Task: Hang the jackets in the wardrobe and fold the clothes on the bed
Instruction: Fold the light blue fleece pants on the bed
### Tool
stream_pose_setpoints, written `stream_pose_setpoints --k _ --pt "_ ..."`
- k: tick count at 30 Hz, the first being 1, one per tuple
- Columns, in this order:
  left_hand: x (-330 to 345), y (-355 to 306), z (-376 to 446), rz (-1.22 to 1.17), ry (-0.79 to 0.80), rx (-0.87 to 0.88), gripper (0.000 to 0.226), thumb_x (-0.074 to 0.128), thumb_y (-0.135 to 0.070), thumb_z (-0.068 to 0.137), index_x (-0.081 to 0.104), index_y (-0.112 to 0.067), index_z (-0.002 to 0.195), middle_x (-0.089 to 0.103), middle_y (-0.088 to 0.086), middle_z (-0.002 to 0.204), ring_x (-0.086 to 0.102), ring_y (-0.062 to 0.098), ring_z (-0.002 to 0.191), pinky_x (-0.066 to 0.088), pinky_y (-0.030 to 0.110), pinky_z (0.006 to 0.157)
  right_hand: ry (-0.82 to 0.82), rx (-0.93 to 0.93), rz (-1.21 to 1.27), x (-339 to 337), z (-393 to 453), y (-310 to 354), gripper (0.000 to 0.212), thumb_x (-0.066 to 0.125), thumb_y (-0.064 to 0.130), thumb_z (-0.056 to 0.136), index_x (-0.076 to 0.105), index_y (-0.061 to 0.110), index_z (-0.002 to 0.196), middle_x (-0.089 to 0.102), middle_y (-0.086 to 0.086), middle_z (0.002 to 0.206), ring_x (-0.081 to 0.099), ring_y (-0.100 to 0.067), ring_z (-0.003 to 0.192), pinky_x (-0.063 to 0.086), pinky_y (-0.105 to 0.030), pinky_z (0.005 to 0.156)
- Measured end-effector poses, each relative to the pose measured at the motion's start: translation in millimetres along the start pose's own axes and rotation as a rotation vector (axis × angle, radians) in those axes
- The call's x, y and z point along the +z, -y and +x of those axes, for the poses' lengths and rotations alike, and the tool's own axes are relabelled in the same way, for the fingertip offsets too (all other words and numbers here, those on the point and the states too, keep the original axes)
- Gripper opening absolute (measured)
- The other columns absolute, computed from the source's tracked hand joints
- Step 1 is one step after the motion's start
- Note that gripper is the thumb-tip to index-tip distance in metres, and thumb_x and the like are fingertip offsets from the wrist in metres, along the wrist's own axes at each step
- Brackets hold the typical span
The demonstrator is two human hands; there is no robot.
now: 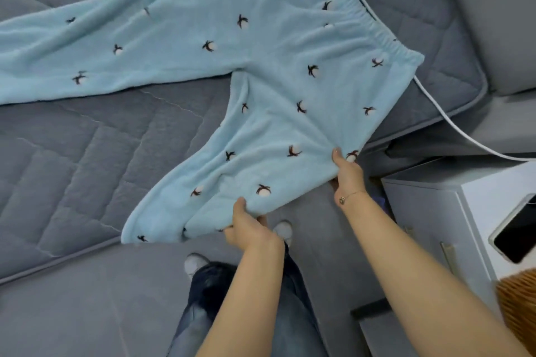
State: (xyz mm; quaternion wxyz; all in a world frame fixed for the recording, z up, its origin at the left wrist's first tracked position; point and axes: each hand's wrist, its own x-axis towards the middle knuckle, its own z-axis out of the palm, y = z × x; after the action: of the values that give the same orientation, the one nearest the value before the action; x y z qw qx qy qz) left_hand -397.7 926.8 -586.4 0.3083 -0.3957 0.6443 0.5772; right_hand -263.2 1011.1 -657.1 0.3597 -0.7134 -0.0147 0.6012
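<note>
Your light blue fleece trousers (261, 66) lie spread on the grey quilted bed (87, 153), waistband toward the far right, one leg stretched left, the other reaching toward you over the bed's edge. You hold that near leg at its lower edge: your left hand (246, 226) pinches it near the cuff, your right hand (348, 171) pinches the side seam further up. Both forearms reach forward, thumbs on top of the fabric.

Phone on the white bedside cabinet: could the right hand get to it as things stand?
Probably yes, but not at once: the right hand grips the blue fleece trousers and must let go first. The phone lies uncovered beside that forearm.
</note>
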Motion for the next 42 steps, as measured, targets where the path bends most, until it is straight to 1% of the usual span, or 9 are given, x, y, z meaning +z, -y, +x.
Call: stream_pose_setpoints --k 6,11,21,24,27,31,34,38,42 --pt "42 -39 -18 -0.086 0.086 0.349 0.066 0.076 -0.01 0.083 0.046 -0.018 0.14 0.062 0.002 0.129 0.066 0.018 0.109 0.055 0.04 0.093 0.206 0.1 0.263 34 -9 45 0.032 0.058 0.014 0.096 0.057 0.007 0.128 0.066 -0.01 0.117 0.064 -0.024 0.099 0.052 -0.04 0.093" --pt "92 -91 -12 -0.106 0.161 0.491 0.075 0.081 -0.019 0.078 0.041 -0.007 0.141 0.068 0.005 0.118 0.071 0.014 0.096 0.059 0.036 0.084 0.217 0.048 0.469 81 4 114 0.027 0.06 0.02 0.094 0.062 0.013 0.121 0.069 -0.01 0.114 0.067 -0.028 0.101 0.057 -0.048 0.08" --pt "235 -208 22 -0.118 0.256 0.523 0.084 0.077 -0.011 0.08 0.028 -0.017 0.148 0.057 0.001 0.133 0.066 0.016 0.108 0.059 0.037 0.086 -0.011 -0.314 0.338 202 30 211 0.049 0.068 0.007 0.083 0.053 0.007 0.13 0.067 -0.01 0.112 0.069 -0.022 0.087 0.059 -0.031 0.064" --pt "292 -235 40 -0.042 0.285 0.434 0.085 0.073 -0.008 0.082 0.024 -0.017 0.15 0.058 0.002 0.128 0.068 0.012 0.092 0.06 0.025 0.069 0.021 -0.342 0.244 237 50 236 0.05 0.066 0.004 0.085 0.049 0.007 0.131 0.066 -0.013 0.111 0.067 -0.02 0.082 0.058 -0.029 0.059" --pt "339 -242 63 0.028 0.34 0.349 0.072 0.065 0.003 0.086 0.029 -0.008 0.147 0.06 0.006 0.12 0.063 0.005 0.07 0.052 0.018 0.053 0.167 -0.302 0.027 263 77 250 0.047 0.059 0.006 0.093 0.044 0.009 0.137 0.063 -0.011 0.112 0.068 -0.021 0.085 0.059 -0.03 0.064" --pt "361 -231 95 0.561 0.397 0.357 0.054 0.064 -0.006 0.09 0.042 -0.003 0.139 0.058 0.011 0.116 0.056 0.015 0.079 0.048 0.026 0.071 0.365 -0.145 -0.444 277 108 253 0.041 0.054 0.006 0.097 0.046 0.01 0.137 0.059 -0.008 0.125 0.061 -0.02 0.106 0.053 -0.031 0.081" --pt "364 -215 97 1.065 0.485 0.525 0.022 0.067 -0.012 0.087 0.062 -0.01 0.109 0.057 0.003 0.094 0.052 0.017 0.076 0.042 0.028 0.067 0.286 -0.525 -0.834 275 127 262 0.027 0.055 -0.003 0.091 0.064 0.011 0.113 0.065 -0.012 0.122 0.06 -0.016 0.102 0.051 -0.027 0.089" --pt "397 -197 71 1.205 0.598 1.098 0.025 0.06 -0.012 0.087 0.067 -0.016 0.111 0.066 -0.002 0.104 0.059 0.014 0.089 0.047 0.03 0.082 0.17 -1.211 -1.197 273 150 299 0.027 0.053 -0.003 0.083 0.067 0.003 0.106 0.063 -0.016 0.112 0.056 -0.032 0.103 0.039 -0.027 0.09" --pt "463 -176 65 1.74 0.785 1.317 0.049 0.067 -0.043 0.087 0.054 -0.031 0.133 0.053 -0.007 0.134 0.042 0.018 0.131 0.017 0.041 0.113 0.259 -1.141 -1.635 294 185 335 0.039 0.063 0.015 0.088 0.059 0.009 0.127 0.058 -0.014 0.125 0.049 -0.036 0.118 0.032 -0.038 0.1"
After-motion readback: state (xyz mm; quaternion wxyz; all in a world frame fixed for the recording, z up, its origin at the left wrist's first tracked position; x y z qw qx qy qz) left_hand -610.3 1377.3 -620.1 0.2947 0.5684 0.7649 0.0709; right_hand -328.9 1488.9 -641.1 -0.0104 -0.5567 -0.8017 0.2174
